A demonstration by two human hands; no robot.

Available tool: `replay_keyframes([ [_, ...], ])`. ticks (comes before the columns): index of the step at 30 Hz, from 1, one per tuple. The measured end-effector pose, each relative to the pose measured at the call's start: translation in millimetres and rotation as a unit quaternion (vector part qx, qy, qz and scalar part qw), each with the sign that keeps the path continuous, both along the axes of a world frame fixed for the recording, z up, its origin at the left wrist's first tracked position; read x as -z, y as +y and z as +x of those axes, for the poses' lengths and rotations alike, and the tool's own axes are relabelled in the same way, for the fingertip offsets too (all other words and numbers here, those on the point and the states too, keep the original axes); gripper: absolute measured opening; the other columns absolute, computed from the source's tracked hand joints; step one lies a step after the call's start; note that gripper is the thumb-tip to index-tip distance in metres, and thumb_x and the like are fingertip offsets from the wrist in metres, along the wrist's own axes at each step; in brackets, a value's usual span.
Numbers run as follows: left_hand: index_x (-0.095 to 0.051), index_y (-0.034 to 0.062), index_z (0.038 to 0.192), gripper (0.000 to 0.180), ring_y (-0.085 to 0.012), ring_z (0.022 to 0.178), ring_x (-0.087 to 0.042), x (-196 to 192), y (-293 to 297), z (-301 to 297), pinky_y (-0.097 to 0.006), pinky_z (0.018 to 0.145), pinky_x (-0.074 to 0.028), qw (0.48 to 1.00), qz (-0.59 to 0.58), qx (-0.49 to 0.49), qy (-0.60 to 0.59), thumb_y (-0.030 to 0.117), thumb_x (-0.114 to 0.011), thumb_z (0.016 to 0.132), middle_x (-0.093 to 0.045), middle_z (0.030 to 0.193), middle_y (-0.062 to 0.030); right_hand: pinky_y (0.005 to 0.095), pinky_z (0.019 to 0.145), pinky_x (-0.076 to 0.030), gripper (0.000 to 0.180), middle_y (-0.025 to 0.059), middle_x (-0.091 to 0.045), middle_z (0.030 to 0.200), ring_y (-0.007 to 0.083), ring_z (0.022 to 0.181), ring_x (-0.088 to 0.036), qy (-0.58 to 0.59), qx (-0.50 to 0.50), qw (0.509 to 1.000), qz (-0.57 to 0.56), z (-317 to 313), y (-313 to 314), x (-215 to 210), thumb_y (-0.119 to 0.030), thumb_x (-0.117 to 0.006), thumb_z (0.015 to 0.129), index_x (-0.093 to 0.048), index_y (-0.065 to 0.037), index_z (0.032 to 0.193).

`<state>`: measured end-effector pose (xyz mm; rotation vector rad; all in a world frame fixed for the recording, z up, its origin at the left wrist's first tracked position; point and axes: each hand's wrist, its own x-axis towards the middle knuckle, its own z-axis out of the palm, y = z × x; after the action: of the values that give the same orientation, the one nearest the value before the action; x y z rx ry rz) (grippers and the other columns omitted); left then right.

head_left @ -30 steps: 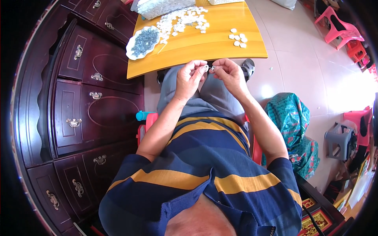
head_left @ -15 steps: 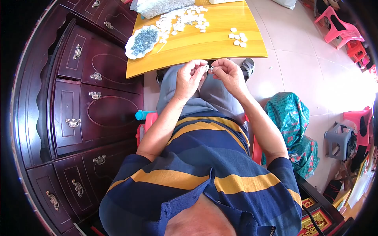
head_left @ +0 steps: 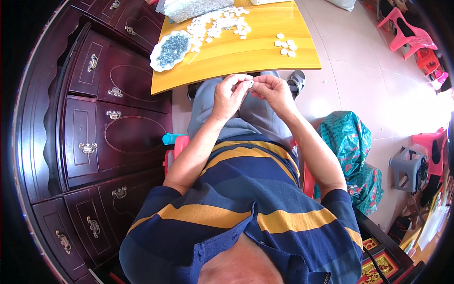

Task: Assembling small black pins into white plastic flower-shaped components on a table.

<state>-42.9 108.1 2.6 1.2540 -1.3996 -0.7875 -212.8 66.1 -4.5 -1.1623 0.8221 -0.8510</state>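
Note:
Over my lap, just off the near edge of the table, my two hands meet at the fingertips. My left hand (head_left: 228,98) is closed in a pinch round a small white piece (head_left: 250,84), only partly visible. Close against it, my right hand (head_left: 275,96) is pinched too, its fingertips at the white piece; whatever else it holds is too small to name. On the yellow table (head_left: 236,54), a scalloped white dish (head_left: 156,60) holds many small dark metal pins. Loose white round pieces (head_left: 213,31) lie scattered beside it. A small group of white pieces (head_left: 284,51) sits apart on the right.
A clear bag of white pieces (head_left: 198,9) rests at the table's far edge. Dark wooden drawers (head_left: 125,128) stand close on my left. Green plastic bags (head_left: 347,146) are on the floor at my right, with a grey stool (head_left: 405,168) beyond them.
My right fingertips have moved left to meet my left ones, closing the small gap between the hands. The small pieces they held apart are now together. The table's contents look unmoved.

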Motion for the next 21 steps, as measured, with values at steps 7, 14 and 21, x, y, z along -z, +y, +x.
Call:
replay_keyframes([
  [7, -0.068, -0.0004, 0.109, 0.019, -0.011, 0.074, -0.066, 3, -5, 3, -0.025, 0.068, -0.054, 0.998, -0.044, 0.015, -0.041, 0.003, -0.072, 0.091, -0.069, 0.092, -0.0072, 0.0219, 0.075, -0.052, 0.023, 0.0045, -0.075, 0.097, 0.0097, 0.085, -0.07, -0.04, -0.017, 0.995, 0.085, 0, -3, 7, -0.023, -0.065, 0.101, -0.069, -0.004, 0.113],
  [14, -0.063, 0.0066, 0.121, 0.048, -0.0266, 0.085, -0.069, -13, -1, -11, -0.036, 0.074, -0.057, 0.957, -0.126, -0.03, -0.258, 0.008, -0.081, 0.076, -0.064, 0.106, -0.0111, 0.0251, 0.081, -0.055, 0.019, 0.0031, -0.075, 0.098, 0.0103, 0.089, -0.07, -0.119, -0.02, 0.983, 0.137, -1, -4, 9, -0.023, -0.064, 0.101, -0.07, -0.007, 0.108],
  [21, -0.068, 0.0049, 0.113, 0.038, -0.0275, 0.084, -0.069, -14, -4, -10, -0.036, 0.075, -0.056, 0.933, -0.164, -0.035, -0.319, 0.006, -0.078, 0.077, -0.068, 0.102, -0.0113, 0.0236, 0.079, -0.054, 0.015, 0.0035, -0.075, 0.099, 0.0098, 0.085, -0.069, -0.128, -0.006, 0.98, 0.153, 0, -4, 13, -0.021, -0.064, 0.1, -0.07, -0.008, 0.104],
])
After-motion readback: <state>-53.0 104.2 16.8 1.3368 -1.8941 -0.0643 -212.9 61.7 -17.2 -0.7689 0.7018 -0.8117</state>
